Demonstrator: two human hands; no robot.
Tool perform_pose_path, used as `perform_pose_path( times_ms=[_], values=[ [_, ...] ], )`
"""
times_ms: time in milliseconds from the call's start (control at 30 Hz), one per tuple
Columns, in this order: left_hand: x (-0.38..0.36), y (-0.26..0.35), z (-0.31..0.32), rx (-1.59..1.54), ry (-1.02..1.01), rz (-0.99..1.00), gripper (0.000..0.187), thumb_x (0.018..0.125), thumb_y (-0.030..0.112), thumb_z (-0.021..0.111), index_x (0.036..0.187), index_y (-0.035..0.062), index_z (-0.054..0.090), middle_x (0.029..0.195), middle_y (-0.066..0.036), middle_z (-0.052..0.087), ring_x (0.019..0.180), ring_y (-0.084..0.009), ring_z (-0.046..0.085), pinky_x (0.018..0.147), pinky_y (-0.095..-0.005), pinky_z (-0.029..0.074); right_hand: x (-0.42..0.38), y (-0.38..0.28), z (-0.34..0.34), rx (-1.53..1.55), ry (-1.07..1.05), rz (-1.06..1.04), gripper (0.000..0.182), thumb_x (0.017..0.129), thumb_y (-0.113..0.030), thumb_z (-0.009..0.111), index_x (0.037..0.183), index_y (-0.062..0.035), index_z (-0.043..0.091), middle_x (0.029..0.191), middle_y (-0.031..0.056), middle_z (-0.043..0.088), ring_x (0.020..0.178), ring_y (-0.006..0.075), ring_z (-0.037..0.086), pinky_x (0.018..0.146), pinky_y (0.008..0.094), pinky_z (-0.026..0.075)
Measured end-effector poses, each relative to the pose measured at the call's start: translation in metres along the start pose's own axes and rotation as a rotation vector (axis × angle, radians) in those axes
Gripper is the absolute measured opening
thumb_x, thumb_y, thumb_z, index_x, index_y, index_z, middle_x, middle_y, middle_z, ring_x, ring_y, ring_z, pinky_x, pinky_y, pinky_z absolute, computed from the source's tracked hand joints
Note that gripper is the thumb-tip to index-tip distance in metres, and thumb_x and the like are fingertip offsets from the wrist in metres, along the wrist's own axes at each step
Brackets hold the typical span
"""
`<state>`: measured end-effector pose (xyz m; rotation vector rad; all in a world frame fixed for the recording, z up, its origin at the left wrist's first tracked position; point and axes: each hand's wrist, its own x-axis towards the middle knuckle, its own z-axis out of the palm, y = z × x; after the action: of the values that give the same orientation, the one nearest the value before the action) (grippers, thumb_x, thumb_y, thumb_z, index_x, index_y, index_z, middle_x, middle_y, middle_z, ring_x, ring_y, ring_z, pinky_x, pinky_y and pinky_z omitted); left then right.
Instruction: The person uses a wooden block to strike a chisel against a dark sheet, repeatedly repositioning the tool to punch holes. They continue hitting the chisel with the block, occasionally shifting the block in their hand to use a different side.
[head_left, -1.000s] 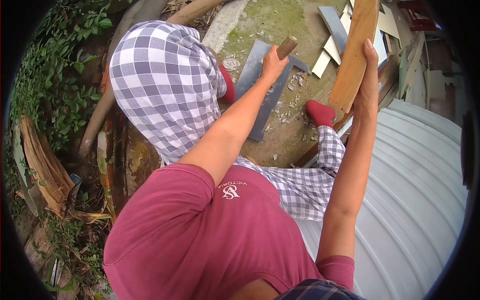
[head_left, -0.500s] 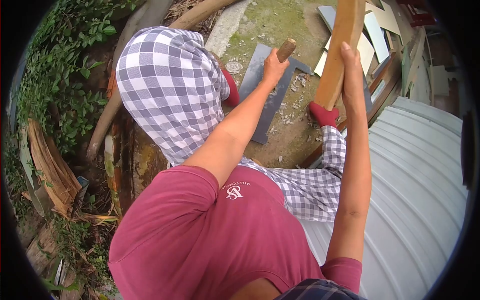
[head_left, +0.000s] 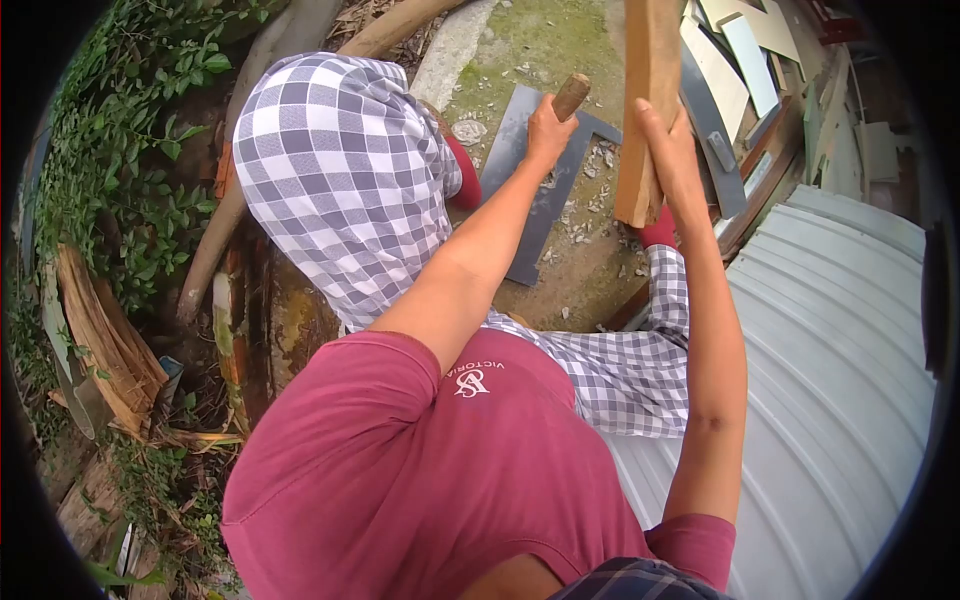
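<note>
My left hand (head_left: pixel 549 134) is closed around a wooden handle (head_left: pixel 571 97), whose rounded end sticks out past the thumb side. Whatever the handle belongs to is hidden by my fist and forearm. Beneath that hand a flat dark grey L-shaped piece (head_left: pixel 535 225) lies on the ground. With my right hand (head_left: pixel 668 150) I grip a thick wooden beam (head_left: pixel 648 75), thumb along its near face. The beam runs out of view at the top. Its lower end hangs in front of my right red shoe (head_left: pixel 660 230).
Pale flakes (head_left: pixel 590 205) litter the mossy concrete (head_left: pixel 560 45). Boards (head_left: pixel 748 60) are piled at upper right, above ribbed metal sheeting (head_left: pixel 820 370). On the left are logs (head_left: pixel 230 200), split wood (head_left: pixel 105 340) and leafy plants (head_left: pixel 130 130).
My right hand has shifted the beam to the left, so its lower end now covers part of my right shoe. My left hand has barely moved.
</note>
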<state>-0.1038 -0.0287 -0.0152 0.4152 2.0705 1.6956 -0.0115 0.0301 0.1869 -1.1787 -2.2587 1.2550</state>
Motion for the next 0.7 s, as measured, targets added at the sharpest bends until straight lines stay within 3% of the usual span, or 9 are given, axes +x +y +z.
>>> perform_pose_path(
  times_ms=[33,100,233,300,433,500,533,600,700],
  values=[
    [0.001,0.001,0.000,0.006,-0.029,-0.032,0.033,0.070,0.015,0.067,0.097,0.0021,0.053,0.086,-0.022,0.063,0.084,-0.0394,0.062,0.073,-0.0427,0.048,-0.007,0.026,0.003,-0.198,-0.300,0.150,0.085,0.079,-0.059,0.056,0.131,0.0058,0.040,0.117,0.0247,0.052,0.099,0.0295,0.055,0.088,0.0355,0.042],
    [0.003,0.004,-0.002,0.007,-0.012,-0.040,0.033,0.070,0.015,0.067,0.098,0.0020,0.053,0.087,-0.022,0.063,0.085,-0.0396,0.061,0.074,-0.0429,0.048,-0.016,0.023,0.004,0.127,-0.315,0.433,0.083,0.077,-0.062,0.057,0.125,0.0044,0.047,0.108,0.0222,0.055,0.093,0.0279,0.056,0.080,0.0331,0.045],
    [0.003,-0.008,0.001,0.032,0.043,0.034,0.035,0.070,0.015,0.067,0.099,0.0017,0.054,0.089,-0.023,0.064,0.087,-0.0398,0.061,0.075,-0.0432,0.048,-0.011,-0.009,-0.016,0.304,-0.175,0.381,0.068,0.078,-0.061,0.056,0.108,0.0007,0.056,0.082,0.0094,0.056,0.068,0.0136,0.057,0.058,0.0244,0.045],
    [0.001,-0.003,0.002,0.027,0.028,0.029,0.034,0.070,0.015,0.067,0.099,0.0014,0.054,0.088,-0.023,0.064,0.087,-0.0396,0.061,0.075,-0.0433,0.048,-0.003,-0.020,-0.029,0.379,-0.144,0.340,0.066,0.081,-0.053,0.055,0.115,0.0031,0.049,0.098,0.0125,0.057,0.089,0.0188,0.057,0.077,0.0274,0.045],
    [0.000,-0.003,0.000,0.021,0.015,0.008,0.034,0.069,0.013,0.068,0.097,0.0007,0.054,0.088,-0.022,0.064,0.087,-0.0389,0.062,0.074,-0.0424,0.049,-0.012,-0.004,0.002,0.124,0.003,0.054,0.067,0.081,-0.051,0.055,0.118,0.0037,0.046,0.098,0.0153,0.057,0.090,0.0203,0.059,0.078,0.0320,0.047],
    [-0.003,-0.001,0.002,0.024,0.005,0.029,0.034,0.069,0.012,0.069,0.097,0.0004,0.054,0.088,-0.022,0.064,0.086,-0.0387,0.062,0.074,-0.0420,0.049,-0.015,0.050,0.017,-0.143,-0.355,0.141,0.073,0.082,-0.056,0.054,0.124,0.0028,0.044,0.089,0.0101,0.054,0.079,0.0189,0.057,0.075,0.0316,0.047],
    [-0.007,0.000,0.000,0.036,0.004,0.011,0.034,0.068,0.011,0.069,0.097,0.0003,0.054,0.087,-0.022,0.064,0.085,-0.0384,0.062,0.073,-0.0418,0.049,-0.020,0.042,0.013,-0.142,-0.343,0.139,0.073,0.082,-0.056,0.054,0.124,0.0028,0.044,0.089,0.0101,0.054,0.079,0.0189,0.057,0.075,0.0316,0.047],
    [-0.003,-0.001,-0.001,0.013,0.033,0.019,0.036,0.069,0.015,0.070,0.098,0.0002,0.054,0.085,-0.021,0.064,0.084,-0.0378,0.063,0.072,-0.0423,0.049,-0.035,0.013,0.007,0.190,-0.406,0.416,0.070,0.081,-0.055,0.054,0.121,0.0026,0.044,0.096,0.0146,0.055,0.085,0.0208,0.056,0.075,0.0315,0.045],
    [0.006,-0.012,-0.005,-0.018,0.054,0.009,0.039,0.070,0.021,0.070,0.098,0.0005,0.054,0.085,-0.021,0.064,0.084,-0.0373,0.063,0.072,-0.0423,0.049,-0.054,0.014,0.003,0.413,-0.286,0.471,0.070,0.082,-0.056,0.054,0.121,0.0018,0.045,0.099,0.0129,0.053,0.085,0.0185,0.054,0.075,0.0301,0.043]
  ],
)
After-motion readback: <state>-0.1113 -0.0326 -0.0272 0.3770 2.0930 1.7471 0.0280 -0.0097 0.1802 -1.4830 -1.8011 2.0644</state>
